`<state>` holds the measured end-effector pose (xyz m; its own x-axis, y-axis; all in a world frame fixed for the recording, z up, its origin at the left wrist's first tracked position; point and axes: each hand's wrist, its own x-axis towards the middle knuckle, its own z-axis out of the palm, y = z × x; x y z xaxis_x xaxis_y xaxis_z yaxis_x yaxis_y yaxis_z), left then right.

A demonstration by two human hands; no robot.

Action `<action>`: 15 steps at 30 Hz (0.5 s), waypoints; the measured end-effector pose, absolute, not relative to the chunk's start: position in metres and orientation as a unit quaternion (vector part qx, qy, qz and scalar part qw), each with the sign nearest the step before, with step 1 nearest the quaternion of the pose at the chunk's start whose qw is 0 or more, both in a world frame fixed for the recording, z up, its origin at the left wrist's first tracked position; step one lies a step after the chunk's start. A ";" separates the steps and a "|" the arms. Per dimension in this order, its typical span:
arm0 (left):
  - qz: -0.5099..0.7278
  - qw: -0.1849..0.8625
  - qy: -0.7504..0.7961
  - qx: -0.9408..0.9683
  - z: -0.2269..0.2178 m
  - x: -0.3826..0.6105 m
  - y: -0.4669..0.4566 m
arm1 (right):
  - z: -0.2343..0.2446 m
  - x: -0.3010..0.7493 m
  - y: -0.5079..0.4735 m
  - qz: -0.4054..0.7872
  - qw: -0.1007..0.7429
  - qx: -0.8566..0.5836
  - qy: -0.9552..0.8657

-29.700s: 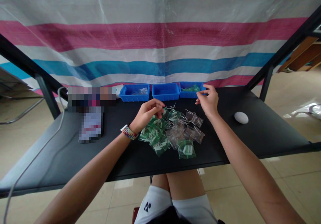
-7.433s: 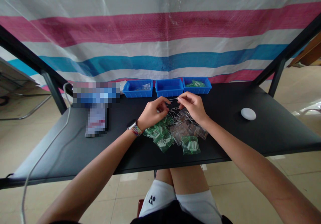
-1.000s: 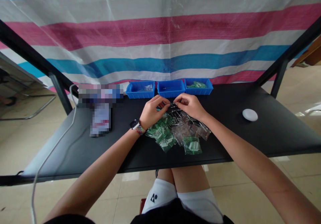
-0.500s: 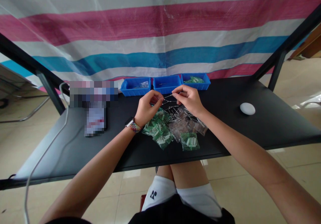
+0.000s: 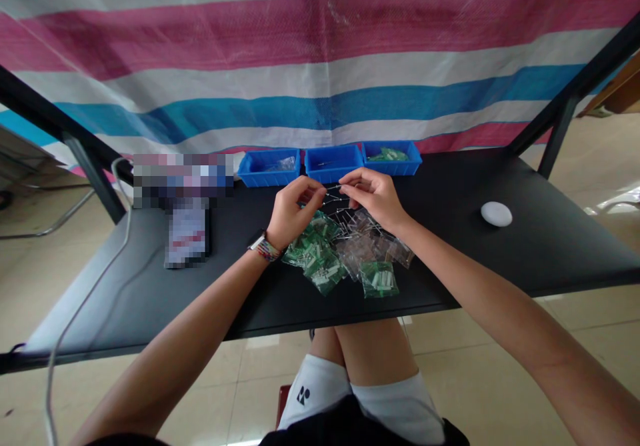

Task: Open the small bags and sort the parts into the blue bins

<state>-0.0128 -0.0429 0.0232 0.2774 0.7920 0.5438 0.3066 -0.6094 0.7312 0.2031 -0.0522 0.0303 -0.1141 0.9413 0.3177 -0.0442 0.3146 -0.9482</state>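
Note:
In the head view, my left hand (image 5: 299, 207) and my right hand (image 5: 374, 197) are close together above the middle of the table, both with fingers pinched. A thin metal pin (image 5: 333, 187) spans the small gap between their fingertips. Its exact shape is too small to tell. Just below lie loose thin metal pins (image 5: 345, 218), several of them crossing each other. Green-tinted plastic packets (image 5: 320, 263) with pale pieces inside are heaped under my left wrist. Clear packets (image 5: 367, 249) lie near my right forearm, and a separate green packet (image 5: 380, 279) rests in front of them.
Three blue bins stand in a row at the back: a left bin (image 5: 267, 178) with a clear packet, a middle bin (image 5: 334, 174) with thin pins, and a right bin (image 5: 395, 167) with green packets. A white oval object (image 5: 497, 214) lies right; a cable (image 5: 85, 299) runs along the left.
The camera view has shifted slightly, moving most things a little up in the picture. Both hands keep nearly the same pinched pose around the thin pin.

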 end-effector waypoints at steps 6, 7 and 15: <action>0.476 0.273 0.366 0.752 0.028 -0.012 -0.046 | 0.026 0.200 -0.052 0.442 0.547 -0.382 -0.600; 0.475 0.273 0.368 0.751 0.029 -0.012 -0.046 | 0.026 0.200 -0.052 0.440 0.548 -0.383 -0.600; 0.478 0.274 0.356 0.755 0.028 -0.014 -0.046 | 0.028 0.199 -0.054 0.420 0.549 -0.395 -0.606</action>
